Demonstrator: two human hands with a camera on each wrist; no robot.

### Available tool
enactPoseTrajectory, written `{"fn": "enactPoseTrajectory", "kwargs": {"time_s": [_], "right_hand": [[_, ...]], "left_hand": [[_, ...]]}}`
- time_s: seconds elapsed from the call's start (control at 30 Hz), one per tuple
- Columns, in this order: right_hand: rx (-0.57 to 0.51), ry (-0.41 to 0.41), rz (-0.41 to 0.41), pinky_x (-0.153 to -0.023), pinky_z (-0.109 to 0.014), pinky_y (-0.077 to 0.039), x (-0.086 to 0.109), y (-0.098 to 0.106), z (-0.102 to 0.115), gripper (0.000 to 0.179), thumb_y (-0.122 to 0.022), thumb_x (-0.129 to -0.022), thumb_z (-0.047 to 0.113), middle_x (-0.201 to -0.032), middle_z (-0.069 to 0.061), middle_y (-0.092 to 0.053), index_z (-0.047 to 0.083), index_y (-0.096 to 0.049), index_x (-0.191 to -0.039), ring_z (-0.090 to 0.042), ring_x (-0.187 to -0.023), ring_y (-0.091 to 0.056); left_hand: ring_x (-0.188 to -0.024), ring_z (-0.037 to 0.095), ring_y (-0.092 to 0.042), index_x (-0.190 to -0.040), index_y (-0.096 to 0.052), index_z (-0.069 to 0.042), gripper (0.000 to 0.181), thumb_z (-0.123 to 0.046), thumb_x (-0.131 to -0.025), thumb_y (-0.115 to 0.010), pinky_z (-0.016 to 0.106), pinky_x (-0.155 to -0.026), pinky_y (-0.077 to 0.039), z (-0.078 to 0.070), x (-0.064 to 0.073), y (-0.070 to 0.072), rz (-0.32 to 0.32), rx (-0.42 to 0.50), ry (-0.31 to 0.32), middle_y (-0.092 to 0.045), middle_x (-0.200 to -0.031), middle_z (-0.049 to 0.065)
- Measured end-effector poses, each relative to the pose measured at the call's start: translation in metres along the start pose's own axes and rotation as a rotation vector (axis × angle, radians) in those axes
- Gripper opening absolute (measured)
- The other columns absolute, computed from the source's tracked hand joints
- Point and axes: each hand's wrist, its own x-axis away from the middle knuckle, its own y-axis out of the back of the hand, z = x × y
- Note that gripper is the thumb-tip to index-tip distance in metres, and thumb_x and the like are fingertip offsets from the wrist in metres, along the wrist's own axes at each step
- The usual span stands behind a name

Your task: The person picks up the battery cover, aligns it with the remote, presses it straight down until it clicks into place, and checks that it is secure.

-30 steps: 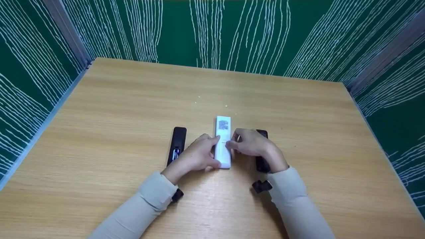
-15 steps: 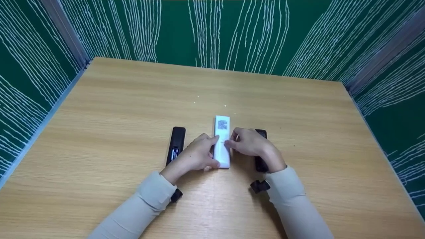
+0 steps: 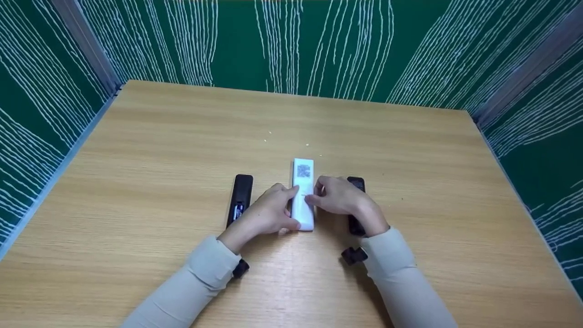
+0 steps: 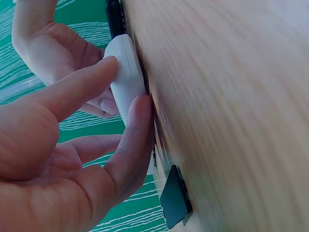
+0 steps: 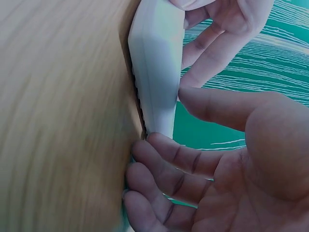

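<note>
A white remote control (image 3: 302,213) lies button side down, a printed square code at its far end. My left hand (image 3: 269,209) grips its left side and near end, one digit at the near corner and another on the upper face. From the right, my right hand (image 3: 339,196) pinches it: the thumb presses the back near a small mark, the other fingers curl at the side. In the right wrist view, those fingertips sit low at the edge of the remote control (image 5: 157,63), close to the table. The left wrist view shows its near end (image 4: 126,67).
A black remote control (image 3: 241,193) with batteries showing in its uncovered compartment lies left of the left hand. Another black remote (image 3: 356,224) is partly hidden under the right wrist. White crumbs dot the wooden table (image 3: 205,123) farther back. Green patterned panels (image 3: 246,45) enclose it.
Both hands keep the same hold on the white remote control, the right thumb staying on its back. The whole scene drifts slightly left in the head view.
</note>
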Motion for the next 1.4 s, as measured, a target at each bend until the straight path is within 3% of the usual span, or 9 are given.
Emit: {"fn": "enactPoseTrajectory", "kwargs": {"time_s": [0.87, 1.4], "right_hand": [[0.029, 0.015, 0.052, -0.063, -0.029, -0.042, 0.0029, 0.0007, 0.0032, 0.034, -0.068, -0.102, 0.036, -0.079, -0.002, -0.057, 0.004, -0.065, -0.112, -0.017, -0.072, -0.052], [0.079, 0.033, 0.103, -0.069, -0.030, -0.045, 0.0089, 0.0036, 0.0068, 0.034, -0.073, -0.099, 0.033, -0.091, -0.005, -0.066, 0.004, -0.065, -0.115, -0.020, -0.081, -0.058]], "left_hand": [[-0.093, 0.017, -0.061, -0.165, -0.031, -0.003, 0.099, -0.005, -0.084, -0.089, 0.026, -0.080, -0.058, 0.0003, 0.0006, 0.0003, 0.000, 0.007, -0.016, -0.052, -0.131, 0.016], [-0.092, 0.016, -0.061, -0.164, -0.034, -0.002, 0.098, -0.005, -0.083, -0.090, 0.026, -0.080, -0.057, -0.0004, -0.0012, -0.0010, -0.012, -0.002, -0.014, -0.053, -0.129, 0.015]]}}
